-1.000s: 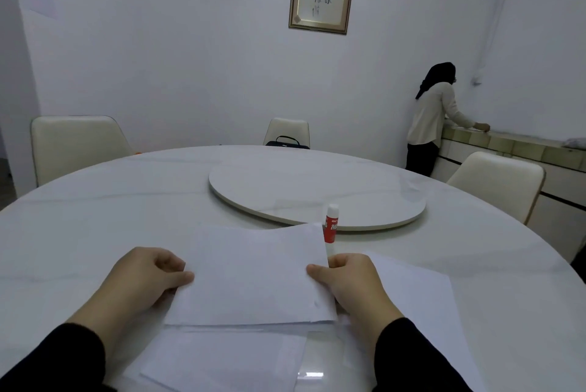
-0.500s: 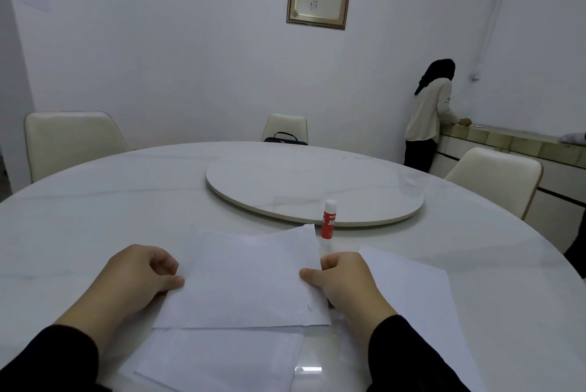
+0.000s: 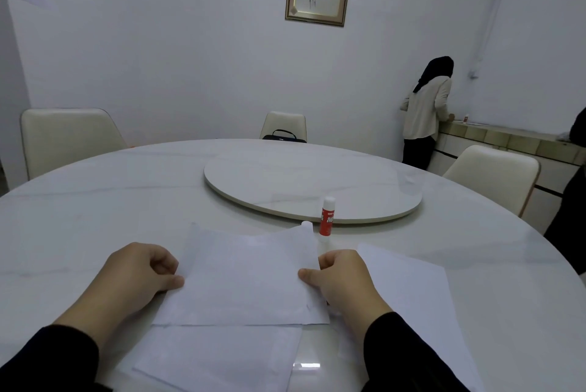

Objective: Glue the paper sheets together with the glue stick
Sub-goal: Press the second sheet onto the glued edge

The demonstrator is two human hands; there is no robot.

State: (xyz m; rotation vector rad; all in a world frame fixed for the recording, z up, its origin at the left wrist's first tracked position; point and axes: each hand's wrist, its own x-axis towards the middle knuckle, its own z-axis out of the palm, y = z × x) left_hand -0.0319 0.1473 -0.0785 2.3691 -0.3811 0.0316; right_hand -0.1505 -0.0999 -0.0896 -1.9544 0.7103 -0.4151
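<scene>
Top sheet (image 3: 244, 277), pinched at both side edges by left hand (image 3: 139, 274) and right hand (image 3: 342, 283), apparently for squaring over lower sheet (image 3: 218, 356); glue stick (image 3: 327, 217) upright beyond on worktop (image 3: 95, 217), within reach

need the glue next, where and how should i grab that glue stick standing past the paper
Grip the red body of the glue stick around its middle, below the white cap. It stands upright, just clear of the turntable edge behind it. Probably easiest with the right hand, coming from the near right side, fingers wrapping the barrel.

white paper sheets (image 3: 244, 283) overlapping, glue stick (image 3: 327, 217) upright
</scene>
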